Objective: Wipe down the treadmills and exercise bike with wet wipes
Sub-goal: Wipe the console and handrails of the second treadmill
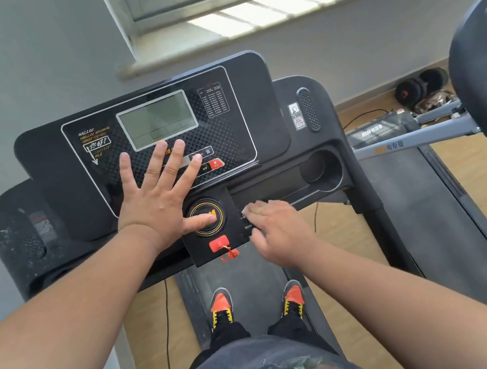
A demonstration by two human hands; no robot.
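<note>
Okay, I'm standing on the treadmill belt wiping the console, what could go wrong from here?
Your left hand lies flat on the console, its fingers over the buttons; a press might start the belt under your shoes. The right hand with the wipe works close to the red safety key and could knock it loose.

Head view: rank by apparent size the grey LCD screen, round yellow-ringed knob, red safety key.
1. Grey LCD screen
2. Round yellow-ringed knob, partly covered by the left hand's thumb
3. Red safety key
</note>
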